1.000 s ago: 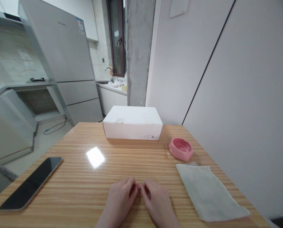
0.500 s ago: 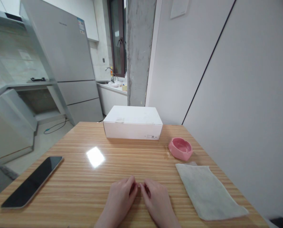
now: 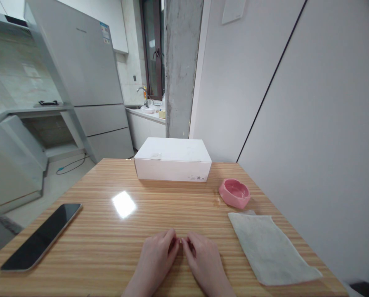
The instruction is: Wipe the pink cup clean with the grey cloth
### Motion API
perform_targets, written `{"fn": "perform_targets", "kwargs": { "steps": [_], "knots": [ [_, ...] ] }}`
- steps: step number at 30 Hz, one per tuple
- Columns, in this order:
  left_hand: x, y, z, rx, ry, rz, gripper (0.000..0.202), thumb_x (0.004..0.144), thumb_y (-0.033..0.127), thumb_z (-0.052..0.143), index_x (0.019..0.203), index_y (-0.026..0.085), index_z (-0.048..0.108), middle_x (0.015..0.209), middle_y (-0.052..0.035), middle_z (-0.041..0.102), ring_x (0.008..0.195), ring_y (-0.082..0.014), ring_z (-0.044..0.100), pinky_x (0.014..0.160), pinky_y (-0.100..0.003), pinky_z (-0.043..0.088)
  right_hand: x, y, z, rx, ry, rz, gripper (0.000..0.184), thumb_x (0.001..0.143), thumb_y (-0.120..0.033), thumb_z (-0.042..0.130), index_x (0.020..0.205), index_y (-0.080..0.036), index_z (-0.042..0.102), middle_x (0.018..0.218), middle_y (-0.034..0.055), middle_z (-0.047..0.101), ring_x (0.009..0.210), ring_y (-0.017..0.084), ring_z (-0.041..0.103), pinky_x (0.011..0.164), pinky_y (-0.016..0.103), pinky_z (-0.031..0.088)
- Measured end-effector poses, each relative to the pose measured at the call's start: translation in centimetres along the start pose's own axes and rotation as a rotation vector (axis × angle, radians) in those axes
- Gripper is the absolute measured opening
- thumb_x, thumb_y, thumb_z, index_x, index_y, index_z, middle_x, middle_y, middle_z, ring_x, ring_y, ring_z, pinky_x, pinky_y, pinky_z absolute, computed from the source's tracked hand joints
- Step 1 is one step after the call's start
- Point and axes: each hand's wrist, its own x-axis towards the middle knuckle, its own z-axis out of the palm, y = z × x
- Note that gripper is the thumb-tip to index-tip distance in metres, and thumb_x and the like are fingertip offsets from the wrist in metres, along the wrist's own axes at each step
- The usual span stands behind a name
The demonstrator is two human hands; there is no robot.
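My left hand (image 3: pixel 158 253) and my right hand (image 3: pixel 203 255) rest on the wooden table (image 3: pixel 110 247) near its front edge. Both are closed, thumbs and fingers curled in a pinch, and their tips almost meet. A tiny pale spot shows between the fingertips, too small to name; anything inside the fingers is hidden. Right of my right hand lies a pale grey-green cloth (image 3: pixel 268 247), spread flat. Beyond it sits a pink ashtray (image 3: pixel 235 193). A black phone (image 3: pixel 43 237) lies screen up, well to the left of my left hand.
At the table's far edge stands a closed white box (image 3: pixel 173 165). Behind are a grey fridge (image 3: pixel 79 62), a sink counter with a faucet (image 3: pixel 145 97) and a bare concrete pillar (image 3: pixel 183 70). A white wall (image 3: pixel 311 123) runs along the right side.
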Motion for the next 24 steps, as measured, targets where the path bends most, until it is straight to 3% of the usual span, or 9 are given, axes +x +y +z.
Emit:
{"fn": "perform_targets", "kwargs": {
  "steps": [13, 18, 21, 24],
  "knots": [
    [0.0, 0.0, 0.0, 0.012, -0.004, -0.006, 0.018, 0.09, 0.023, 0.043, 0.074, 0.022, 0.053, 0.07, 0.0009, 0.067, 0.063, -0.0169, 0.064, 0.055, -0.025, 0.037, -0.1, -0.1, 0.1, -0.001, -0.016, 0.013, 0.022, 0.092, -0.021, 0.044, 0.072, -0.021, 0.054, 0.071, -0.0003, 0.063, 0.065, 0.015, 0.058, 0.06, 0.025, 0.03],
    [-0.1, 0.1, 0.0, -0.149, 0.062, -0.026, 0.021, 0.09, 0.025, 0.044, 0.072, 0.02, 0.054, 0.061, 0.0017, 0.061, 0.056, -0.0136, 0.057, 0.054, -0.024, 0.036, 0.1, -0.1, -0.2, 0.012, -0.017, 0.023, 0.023, 0.092, -0.02, 0.043, 0.072, -0.02, 0.055, 0.072, 0.0005, 0.064, 0.066, 0.015, 0.059, 0.06, 0.025, 0.032],
    [0.7, 1.9, -1.6, -0.392, 0.131, -0.06, 0.023, 0.087, 0.029, 0.049, 0.067, 0.019, 0.052, 0.055, 0.0032, 0.053, 0.052, -0.0106, 0.05, 0.052, -0.022, 0.036, 0.1, 0.0, -0.3, 0.056, -0.015, -0.018, 0.02, 0.09, -0.017, 0.044, 0.076, -0.021, 0.058, 0.075, 0.0007, 0.067, 0.069, 0.015, 0.061, 0.06, 0.024, 0.033],
    [3.1, 5.3, -4.3, -0.635, 0.073, 0.003, 0.015, 0.08, 0.025, 0.058, 0.067, 0.018, 0.054, 0.063, 0.0021, 0.056, 0.061, -0.0106, 0.052, 0.056, -0.021, 0.04, 0.1, 0.1, 0.0, 0.042, 0.003, -0.029, 0.017, 0.083, -0.011, 0.048, 0.086, -0.02, 0.062, 0.081, 0.0029, 0.07, 0.073, 0.017, 0.065, 0.06, 0.024, 0.035]
  ]
}}
